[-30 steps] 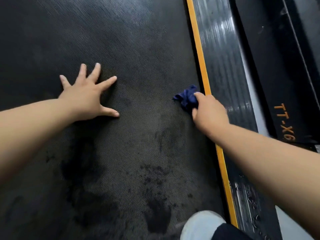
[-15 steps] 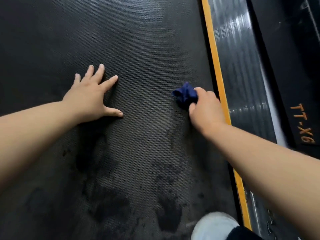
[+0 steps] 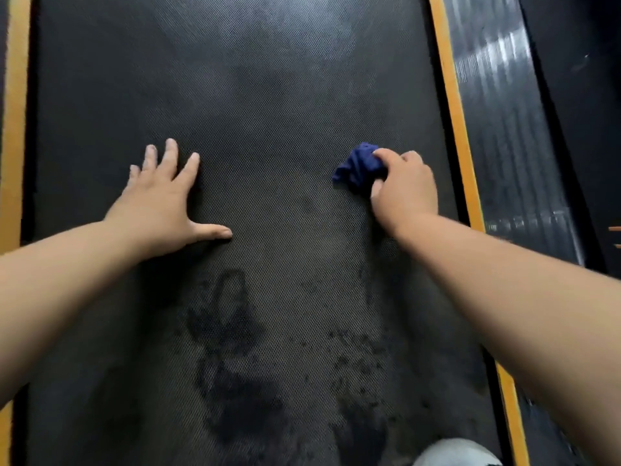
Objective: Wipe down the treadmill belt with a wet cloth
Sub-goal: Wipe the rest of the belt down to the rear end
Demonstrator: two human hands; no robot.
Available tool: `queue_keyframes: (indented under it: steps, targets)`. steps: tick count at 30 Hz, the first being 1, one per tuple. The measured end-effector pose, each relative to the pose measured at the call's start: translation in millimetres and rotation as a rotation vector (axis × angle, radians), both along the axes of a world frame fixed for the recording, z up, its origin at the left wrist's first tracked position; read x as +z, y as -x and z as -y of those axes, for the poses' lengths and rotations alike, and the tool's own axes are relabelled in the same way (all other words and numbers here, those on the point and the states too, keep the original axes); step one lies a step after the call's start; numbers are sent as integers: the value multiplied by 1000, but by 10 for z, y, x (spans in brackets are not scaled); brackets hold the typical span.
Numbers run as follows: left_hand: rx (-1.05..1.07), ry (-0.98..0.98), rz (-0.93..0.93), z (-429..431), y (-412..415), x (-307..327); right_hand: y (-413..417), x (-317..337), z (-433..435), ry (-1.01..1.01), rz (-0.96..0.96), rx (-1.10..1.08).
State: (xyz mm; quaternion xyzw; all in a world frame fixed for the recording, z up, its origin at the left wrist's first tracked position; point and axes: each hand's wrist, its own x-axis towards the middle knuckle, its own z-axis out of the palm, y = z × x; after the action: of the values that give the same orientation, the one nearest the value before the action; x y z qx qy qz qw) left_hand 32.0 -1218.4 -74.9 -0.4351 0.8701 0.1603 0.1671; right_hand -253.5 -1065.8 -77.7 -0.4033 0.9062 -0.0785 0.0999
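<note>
The black textured treadmill belt (image 3: pixel 268 95) fills the view, with dark wet patches on its near half. My right hand (image 3: pixel 403 190) grips a bunched dark blue cloth (image 3: pixel 356 166) and holds it down on the belt's right part, a little in from the right orange strip. My left hand (image 3: pixel 161 203) lies flat on the belt's left part, fingers spread and thumb pointing right.
Orange strips run along the belt's left edge (image 3: pixel 13 129) and right edge (image 3: pixel 450 95). A shiny black side rail (image 3: pixel 504 129) lies beyond the right strip. A white shoe tip (image 3: pixel 457 454) shows at the bottom right of the belt.
The cloth and my right hand have slid left, away from the right orange strip. The view has swung left, so the left orange strip now shows. My left hand stays flat.
</note>
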Motion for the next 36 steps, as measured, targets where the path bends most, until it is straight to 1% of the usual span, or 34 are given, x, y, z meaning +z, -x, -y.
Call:
queue_keyframes:
  steps: [2, 5, 7, 8, 9, 11, 12, 13, 15, 17, 19, 21, 23, 25, 26, 27, 28, 29, 31, 33, 34, 36]
  targets:
    - [-38, 16, 16, 18, -55, -20, -223, 5, -63, 17, 28, 114]
    - [-88, 13, 37, 86, -113, -28, -727, 15, -299, 7, 143, 471]
    - [-94, -5, 30, 105, -116, -48, -792, 32, -303, -33, 180, 617]
    - [-90, -7, 29, 106, -117, -56, -697, 32, -190, -39, 146, 614]
    - [-86, -8, 32, 99, -118, -59, -567, 16, -38, -24, 87, 561]
    - [-79, -7, 32, 81, -112, -56, -233, 4, 303, -20, -11, 355]
    - [-74, -10, 27, 86, -103, -51, -115, 29, 428, -34, -20, 257]
    - [-67, -15, 26, 90, -92, -42, -85, 48, 486, -51, -20, 206]
    - [-66, -16, 27, 95, -90, -29, -283, 62, 412, -68, 4, 251]
    - [-74, -12, 31, 99, -105, -28, -674, 61, 145, -48, 74, 398]
    - [-79, -23, 41, 102, -99, -31, -992, 81, -138, -11, 185, 564]
    - [-85, -26, 54, 107, -82, -37, -954, 70, -145, -9, 216, 612]
    - [-78, -18, 55, 105, -94, -44, -769, 6, 72, 25, 144, 570]
    - [-68, -12, 46, 88, -101, -51, -525, -21, 393, 62, 86, 393]
    - [-62, -16, 44, 80, -84, -47, -440, -14, 524, 56, 79, 293]
    - [-61, -24, 50, 70, -70, -35, -424, -6, 586, 28, 68, 241]
    - [-70, -26, 57, 69, -68, -19, -476, -5, 565, 14, 54, 244]
    - [-86, -26, 66, 94, -83, -9, -567, 6, 494, 6, 54, 295]
    - [-161, -23, 114, 178, -157, 37, -841, 6, 209, 29, 100, 469]
    - [-235, 25, 190, 282, -285, 81, -1097, -12, -98, 37, 183, 632]
    - [-227, 38, 219, 330, -347, 86, -1131, -30, -161, 33, 196, 666]
    - [-152, -2, 230, 357, -437, 76, -1064, -70, -89, 54, 182, 693]
